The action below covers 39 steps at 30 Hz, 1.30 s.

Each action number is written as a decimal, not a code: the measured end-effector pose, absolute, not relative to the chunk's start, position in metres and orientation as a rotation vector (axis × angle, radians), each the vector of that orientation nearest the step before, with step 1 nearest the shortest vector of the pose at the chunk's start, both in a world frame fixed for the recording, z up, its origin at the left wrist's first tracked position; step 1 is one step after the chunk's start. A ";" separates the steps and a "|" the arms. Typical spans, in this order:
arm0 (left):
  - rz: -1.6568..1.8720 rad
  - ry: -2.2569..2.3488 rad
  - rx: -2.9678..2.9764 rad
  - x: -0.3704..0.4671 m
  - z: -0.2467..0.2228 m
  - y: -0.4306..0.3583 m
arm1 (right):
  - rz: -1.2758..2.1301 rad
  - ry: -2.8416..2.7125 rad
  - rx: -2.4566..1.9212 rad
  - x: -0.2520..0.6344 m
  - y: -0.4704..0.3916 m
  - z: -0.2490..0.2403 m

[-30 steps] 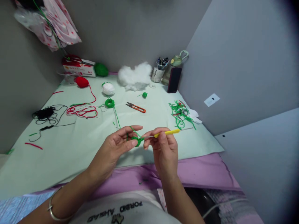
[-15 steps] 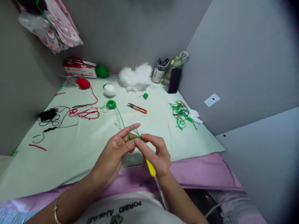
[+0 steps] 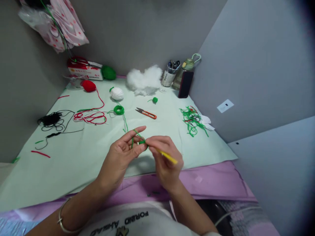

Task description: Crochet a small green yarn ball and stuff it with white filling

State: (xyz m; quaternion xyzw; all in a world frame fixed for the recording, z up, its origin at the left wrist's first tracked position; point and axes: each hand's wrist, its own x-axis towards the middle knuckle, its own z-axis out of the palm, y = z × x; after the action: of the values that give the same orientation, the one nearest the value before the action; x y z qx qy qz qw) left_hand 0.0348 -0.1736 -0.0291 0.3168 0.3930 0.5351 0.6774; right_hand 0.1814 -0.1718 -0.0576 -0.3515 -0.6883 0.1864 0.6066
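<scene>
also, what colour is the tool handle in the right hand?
The handle is yellow; best seen in head view.

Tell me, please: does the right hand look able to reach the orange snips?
Probably yes: nothing covers the orange snips, lying ahead on the cloth. But the right hand holds the yellow-handled tool, so its grip may need freeing.

A green crocheted piece (image 3: 142, 142) is held beside a slanted yellow-handled hook (image 3: 168, 157).
</scene>
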 end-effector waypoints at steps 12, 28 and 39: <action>1.104 0.782 0.658 0.030 -0.039 -0.164 | 0.872 -1.325 -0.785 0.184 -0.162 -0.052; 1.122 0.909 0.840 0.034 -0.040 -0.169 | 1.106 -1.125 -0.758 0.199 -0.165 -0.054; 1.254 1.023 0.852 0.045 -0.045 -0.170 | 0.098 -1.879 -0.840 0.202 -0.175 -0.065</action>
State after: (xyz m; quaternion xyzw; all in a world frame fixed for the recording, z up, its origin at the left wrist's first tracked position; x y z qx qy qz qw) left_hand 0.0446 -0.1696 -0.0451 0.3691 0.4431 0.5431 0.6103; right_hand 0.2018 -0.1752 -0.0652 -0.3498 -0.7817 0.0408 0.5147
